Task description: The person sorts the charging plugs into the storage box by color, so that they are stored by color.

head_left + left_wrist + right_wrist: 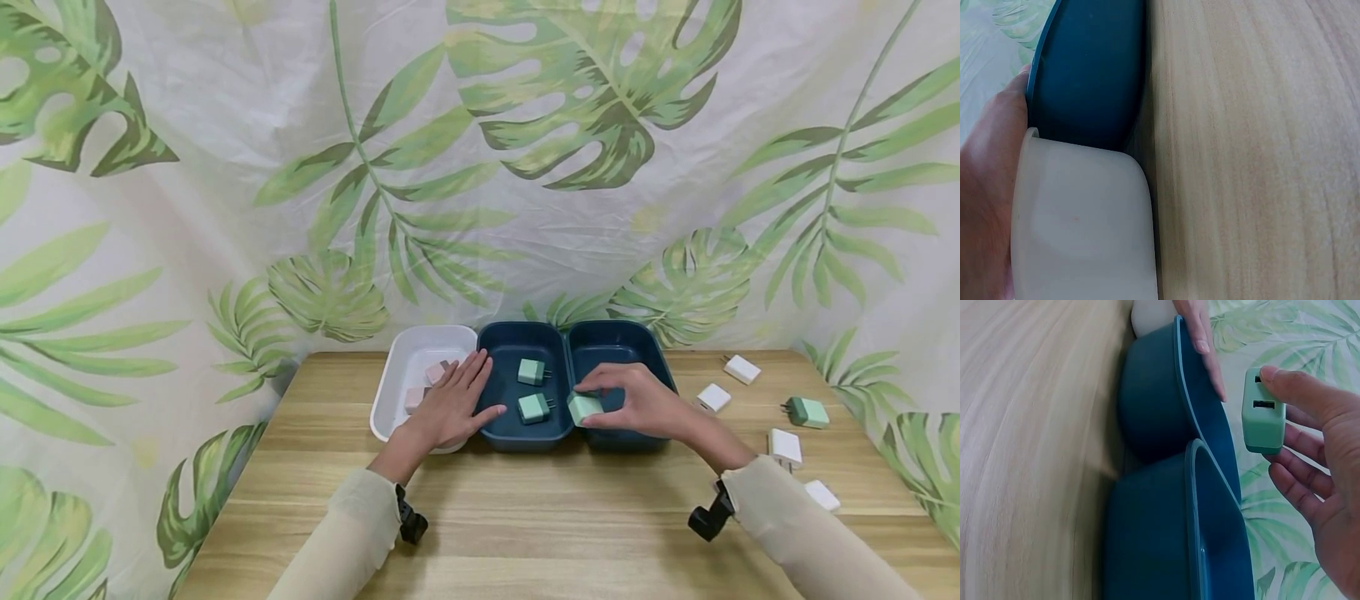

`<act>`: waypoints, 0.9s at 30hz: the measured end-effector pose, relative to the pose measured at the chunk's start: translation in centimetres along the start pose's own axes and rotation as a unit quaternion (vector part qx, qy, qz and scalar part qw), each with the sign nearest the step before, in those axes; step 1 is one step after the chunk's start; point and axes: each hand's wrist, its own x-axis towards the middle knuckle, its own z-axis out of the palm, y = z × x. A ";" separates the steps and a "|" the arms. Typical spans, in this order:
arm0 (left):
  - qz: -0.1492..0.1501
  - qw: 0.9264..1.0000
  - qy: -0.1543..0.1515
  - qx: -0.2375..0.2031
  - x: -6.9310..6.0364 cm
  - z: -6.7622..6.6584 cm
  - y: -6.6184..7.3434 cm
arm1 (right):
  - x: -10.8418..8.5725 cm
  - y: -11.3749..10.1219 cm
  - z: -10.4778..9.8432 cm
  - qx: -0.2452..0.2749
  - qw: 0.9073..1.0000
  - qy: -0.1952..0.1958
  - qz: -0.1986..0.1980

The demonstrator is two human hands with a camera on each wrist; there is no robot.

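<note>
My right hand (637, 404) pinches a light green USB charger (584, 408) between thumb and fingers, above the wall between two dark blue bins. In the right wrist view, two USB ports show on the charger's near face. My left hand (446, 408) lies with straight fingers across the adjoining rims of the white bin (397, 367) and the middle blue bin (528, 440). Two green chargers, the upper one (531, 372) and the lower one (533, 407), lie in the middle bin. Pink chargers (414, 400) sit in the white bin, partly hidden by my left hand.
The right blue bin (618, 333) stands against the middle one, under my right hand. On the wooden table (525, 525) to the right lie several white chargers (785, 447) and a green charger (810, 412). A leaf-patterned cloth (420, 167) hangs behind the bins.
</note>
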 end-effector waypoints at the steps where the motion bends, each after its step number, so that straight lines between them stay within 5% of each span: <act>1: 0.001 1.000 0.001 -0.001 0.0 0.0 0.0 | 0.1 0.0 0.1 0.002 1.000 0.000 0.003; 27: -0.005 1.000 -0.003 0.000 0.1 0.4 -0.1 | 2.3 0.0 3.3 0.007 0.997 -0.030 0.069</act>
